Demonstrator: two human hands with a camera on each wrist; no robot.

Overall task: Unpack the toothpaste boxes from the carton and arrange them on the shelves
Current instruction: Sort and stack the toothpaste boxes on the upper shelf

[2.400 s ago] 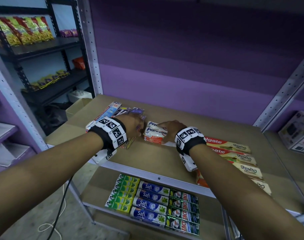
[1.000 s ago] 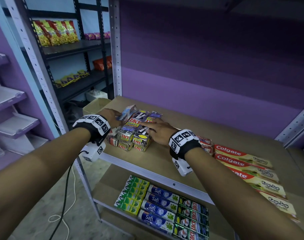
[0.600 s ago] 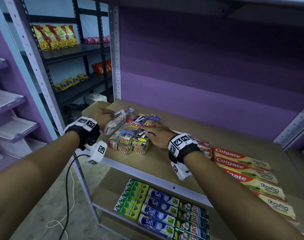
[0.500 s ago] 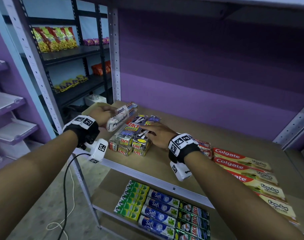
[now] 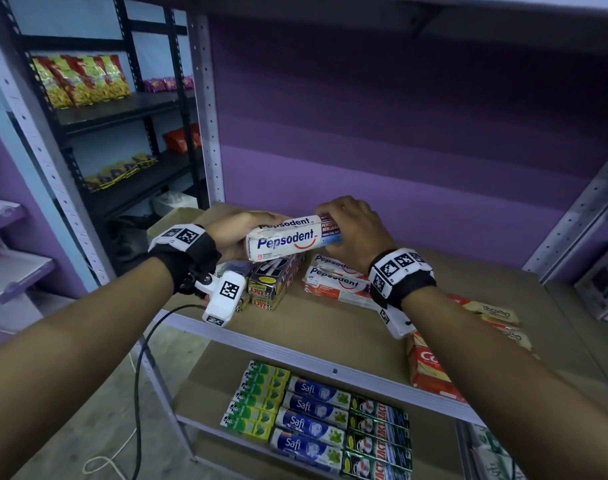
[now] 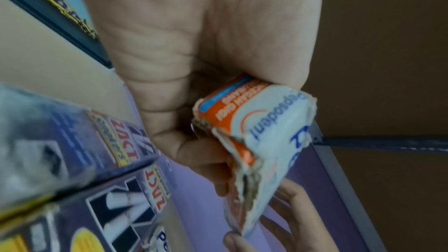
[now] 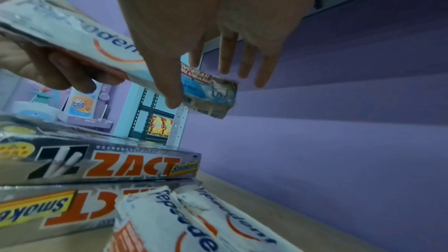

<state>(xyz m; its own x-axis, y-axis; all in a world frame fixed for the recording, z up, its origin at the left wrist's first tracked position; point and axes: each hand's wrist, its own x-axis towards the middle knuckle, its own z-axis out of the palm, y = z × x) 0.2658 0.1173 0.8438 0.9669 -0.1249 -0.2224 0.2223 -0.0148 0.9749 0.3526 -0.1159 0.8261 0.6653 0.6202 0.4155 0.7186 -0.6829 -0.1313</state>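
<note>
Purple wall behind the brown shelf [image 5: 330,327], where Zact boxes [image 5: 275,282] and Pepsodent packs [image 5: 333,282] lie, we hold a Pepsodent pack [image 5: 292,237] above them, left hand [image 5: 233,233] gripping one end, right hand [image 5: 358,230] pinching the other.

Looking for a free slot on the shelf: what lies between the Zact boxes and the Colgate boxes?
Pepsodent boxes lie there, between the Zact boxes and the Colgate boxes; the head view shows it.
</note>
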